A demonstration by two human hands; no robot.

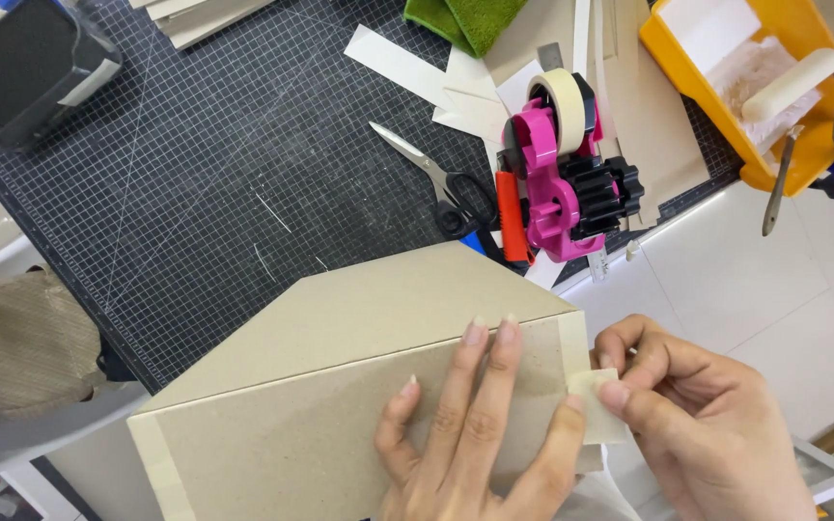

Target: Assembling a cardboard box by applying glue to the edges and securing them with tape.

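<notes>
Down at the lower middle, a grey cardboard box (340, 386) rests on the black gridded cutting mat (195, 174), its edges lined with pale tape; it serves as the landmark for everything else. Far left of the box, a black container (21, 68) sits at the mat's top corner, and a beige woven bag (21, 338) lies just off the mat's edge. Above the box, near its peak, a pair of scissors (436, 178) with black handles lies on the mat. Just right of the scissors and above the box's right corner stands a pink tape dispenser (557, 183) carrying a roll of cream masking tape (560, 96), with an orange cutter (511, 217) beside it and paper scraps behind.

On the box's near face, the left hand (475, 434) lies flat, fingers (494, 376) spread and pressing the cardboard, gripping nothing. At the box's right edge, the right hand (697, 425) pinches a small piece of cream tape (596, 410) between thumb and forefinger, closed on it, with the piece touching the box's corner.

Far upper right of the box, an orange tray (813, 96) holds a white roller (789, 85) on the white surface (755, 289).
</notes>
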